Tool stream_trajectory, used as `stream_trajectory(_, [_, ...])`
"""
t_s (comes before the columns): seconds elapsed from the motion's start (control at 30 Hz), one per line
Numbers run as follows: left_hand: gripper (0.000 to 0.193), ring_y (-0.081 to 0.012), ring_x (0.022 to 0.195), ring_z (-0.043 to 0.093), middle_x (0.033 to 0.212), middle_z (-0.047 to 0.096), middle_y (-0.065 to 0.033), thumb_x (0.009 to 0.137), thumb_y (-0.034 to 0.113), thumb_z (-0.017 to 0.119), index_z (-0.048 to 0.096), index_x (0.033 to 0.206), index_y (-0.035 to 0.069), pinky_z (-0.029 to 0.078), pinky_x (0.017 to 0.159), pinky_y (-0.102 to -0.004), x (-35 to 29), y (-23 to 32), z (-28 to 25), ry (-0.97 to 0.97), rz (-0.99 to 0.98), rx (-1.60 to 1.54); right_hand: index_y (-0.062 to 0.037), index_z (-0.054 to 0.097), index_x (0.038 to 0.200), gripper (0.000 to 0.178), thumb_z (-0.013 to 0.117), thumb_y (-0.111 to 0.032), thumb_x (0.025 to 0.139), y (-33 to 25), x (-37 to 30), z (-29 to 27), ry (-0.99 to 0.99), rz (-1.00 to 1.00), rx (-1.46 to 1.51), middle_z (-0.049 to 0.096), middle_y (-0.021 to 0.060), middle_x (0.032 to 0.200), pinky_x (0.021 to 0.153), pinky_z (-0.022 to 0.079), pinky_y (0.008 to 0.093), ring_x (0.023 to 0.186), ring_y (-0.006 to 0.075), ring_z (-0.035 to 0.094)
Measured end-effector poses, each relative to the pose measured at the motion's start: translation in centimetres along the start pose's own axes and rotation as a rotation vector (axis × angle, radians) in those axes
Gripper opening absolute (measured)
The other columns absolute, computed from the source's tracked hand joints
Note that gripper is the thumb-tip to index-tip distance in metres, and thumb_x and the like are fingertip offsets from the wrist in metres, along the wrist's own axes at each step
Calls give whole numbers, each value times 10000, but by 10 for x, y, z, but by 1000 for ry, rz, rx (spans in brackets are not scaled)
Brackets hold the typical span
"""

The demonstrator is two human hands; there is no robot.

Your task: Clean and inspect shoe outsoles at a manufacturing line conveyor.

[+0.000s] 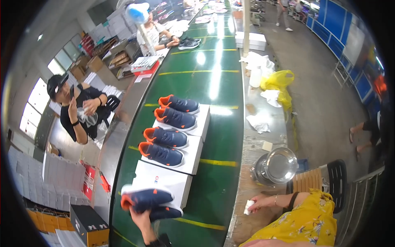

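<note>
My left hand (142,220) grips a navy shoe (148,199) with an orange lining and white sole, slightly blurred, beside a closed white shoebox (160,181). A second navy shoe (166,213) shows just below it, against the hand; I cannot tell whether it is gripped too. Over the wooden worktop at the right, my right hand (260,202) is closed around a small white wad (249,207), whose material is unclear. Farther up, navy shoes (161,154) stand in pairs on more white boxes (191,158).
The boxes rest on a green conveyor belt (214,173) with yellow lines. Along the right worktop are a shiny metal bowl (282,164), crumpled white paper (258,122) and a yellow plastic bag (279,80). Co-workers (82,107) are at the left. A chair (337,185) stands at the right.
</note>
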State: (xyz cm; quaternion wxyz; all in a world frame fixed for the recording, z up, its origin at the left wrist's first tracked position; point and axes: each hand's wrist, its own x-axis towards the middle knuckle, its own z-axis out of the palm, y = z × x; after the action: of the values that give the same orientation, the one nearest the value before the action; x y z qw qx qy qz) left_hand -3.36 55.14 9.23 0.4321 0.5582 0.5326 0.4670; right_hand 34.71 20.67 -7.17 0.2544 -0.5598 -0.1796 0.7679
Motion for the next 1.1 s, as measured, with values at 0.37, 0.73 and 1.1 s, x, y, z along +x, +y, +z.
stream_trajectory(0.37, [723, -310, 1181, 400, 1322, 382, -157, 762, 270, 613, 314, 1402, 116, 410, 969, -456, -394, -108, -85, 11, -69, -1040, -57, 662, 1030, 322, 749, -318, 861, 13, 11, -11, -130, -108, 117, 698, 19, 822, 565, 492, 169, 686, 70, 658])
stream_trajectory(0.73, [866, -463, 1419, 156, 1561, 105, -268, 891, 654, 464, 73, 1544, 241, 304, 1064, -606, -684, -276, -114, -150, -7, -2408, -41, 669, 899, 301, 779, -312, 826, 15, -4, 0, 44, -393, 76, 665, 26, 722, 489, 470, 217, 592, 73, 616])
stream_trajectory(1.1, [682, -350, 1208, 378, 1354, 366, -213, 856, 493, 623, 331, 1385, 176, 403, 989, -504, -679, -227, -106, 706, 557, -3761, -34, 634, 1050, 324, 752, -259, 849, -27, -162, 4, 447, -976, -277, 665, 44, 879, 693, 505, 275, 783, 111, 616])
